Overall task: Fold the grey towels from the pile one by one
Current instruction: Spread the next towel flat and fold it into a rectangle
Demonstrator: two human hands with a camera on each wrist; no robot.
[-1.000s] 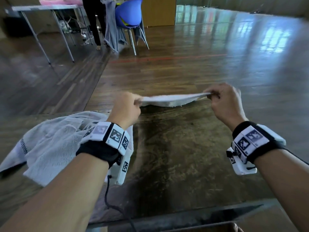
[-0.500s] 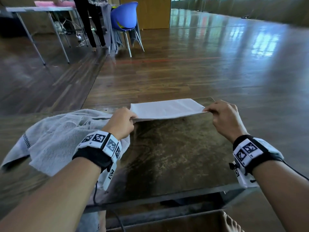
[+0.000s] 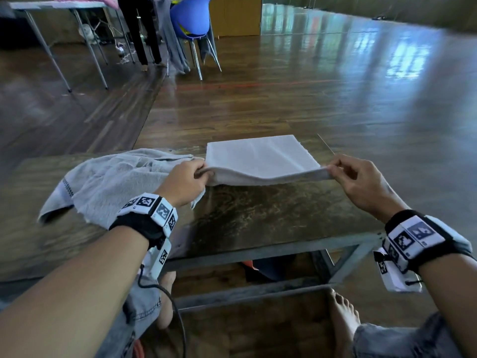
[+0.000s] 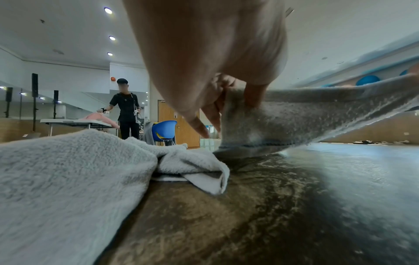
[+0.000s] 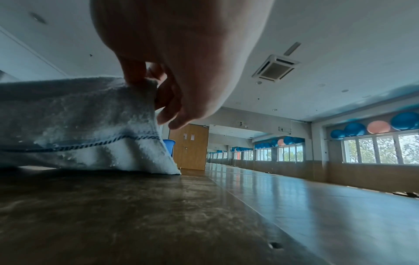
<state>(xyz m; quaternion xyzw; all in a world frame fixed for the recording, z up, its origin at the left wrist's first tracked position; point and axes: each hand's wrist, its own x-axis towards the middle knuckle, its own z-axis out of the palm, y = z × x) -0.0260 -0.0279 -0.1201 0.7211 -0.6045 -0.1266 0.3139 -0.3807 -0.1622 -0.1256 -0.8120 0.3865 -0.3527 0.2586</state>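
A folded grey towel lies over the far part of the dark wooden table, its near edge lifted. My left hand pinches the near left corner and my right hand pinches the near right corner. In the left wrist view the thumb and fingers clamp the towel just above the tabletop. The right wrist view has the towel hanging from my fingers, its lower edge on the table. A crumpled grey towel pile lies at the left, under my left wrist.
The table's near edge and metal frame are close to my knees and bare feet. Beyond the table is open wooden floor. A blue chair, a white folding table and a standing person are far back left.
Both hands have come down and toward me with the towel. It was stretched in the air before; now its far part lies flat on the table with only the near edge raised.
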